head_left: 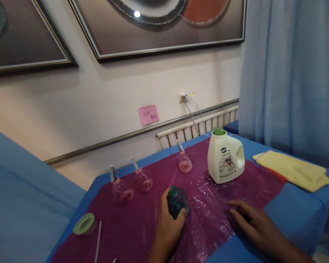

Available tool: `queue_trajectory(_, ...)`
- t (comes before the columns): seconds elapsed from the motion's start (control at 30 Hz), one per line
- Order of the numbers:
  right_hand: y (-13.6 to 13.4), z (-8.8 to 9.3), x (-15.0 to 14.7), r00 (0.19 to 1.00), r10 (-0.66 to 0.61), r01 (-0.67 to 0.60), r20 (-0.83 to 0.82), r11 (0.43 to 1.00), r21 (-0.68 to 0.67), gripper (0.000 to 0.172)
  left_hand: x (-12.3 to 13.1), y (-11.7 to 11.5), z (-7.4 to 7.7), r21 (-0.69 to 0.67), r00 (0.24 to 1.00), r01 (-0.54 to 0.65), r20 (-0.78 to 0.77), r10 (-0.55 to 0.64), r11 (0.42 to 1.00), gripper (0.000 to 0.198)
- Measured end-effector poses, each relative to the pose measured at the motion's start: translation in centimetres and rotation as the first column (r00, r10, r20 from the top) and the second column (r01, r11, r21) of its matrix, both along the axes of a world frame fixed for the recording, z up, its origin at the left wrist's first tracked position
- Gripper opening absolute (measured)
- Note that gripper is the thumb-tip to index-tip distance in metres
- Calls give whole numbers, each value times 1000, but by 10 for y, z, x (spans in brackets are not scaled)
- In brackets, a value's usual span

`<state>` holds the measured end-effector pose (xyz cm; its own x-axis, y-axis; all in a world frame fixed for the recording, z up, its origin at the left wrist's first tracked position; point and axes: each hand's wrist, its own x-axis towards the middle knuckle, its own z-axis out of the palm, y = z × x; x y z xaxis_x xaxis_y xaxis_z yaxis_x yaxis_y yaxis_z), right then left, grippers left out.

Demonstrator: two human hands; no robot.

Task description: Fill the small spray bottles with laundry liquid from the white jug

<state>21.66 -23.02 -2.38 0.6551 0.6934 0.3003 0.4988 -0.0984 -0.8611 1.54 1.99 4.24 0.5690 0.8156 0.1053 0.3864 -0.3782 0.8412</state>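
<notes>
We find the left hand (168, 223) gripping the green bottle (178, 205), the right hand (253, 223) empty, fingers parted. We judge the bottle light, smooth, best held mid-body.

Green bottle (181, 201) looked smooth, glossy, see-through plastic. Sheet (142, 226) was shiny, wrinkled plastic film. Jug (214, 160) was smooth plastic, low sheen. Towel (293, 170) was matt, soft-looking cloth; curtain (279, 73), cloth too. Note (148, 114) was matt paper. Pipe (120, 137) looked dull metal.
</notes>
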Motion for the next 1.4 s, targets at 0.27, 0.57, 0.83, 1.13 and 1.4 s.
queue_trajectory(0.27, -12, 27, 32, 993, -112, 113, -24, 992, 49, 46, 0, 8, -8, -19, 1000, 11, 30, -11, 1000, 89)
queue_trajectory(0.57, 26, 56, 179, 847, -530, 515, 42, 837, 183, 78, 2, 7, -8, 13, 999, 38, 6, -38, 999, 87)
queue_trajectory(0.83, 67, 43, 226, 946, -283, 301, -160, 949, 99, 47, 1, 3, -8, 55, 999, 52, -7, -51, 997, 85)
queue_trajectory(1.13, 81, 30, 221, 847, -529, 530, -50, 848, 9, 23, 3, 4, -12, 44, 998, 61, 0, -61, 997, 86)
queue_trajectory(1.4, 83, 27, 213, 831, -556, 556, -9, 830, 42, 29, 4, 2, -5, 40, 997, 69, 24, -70, 997, 87)
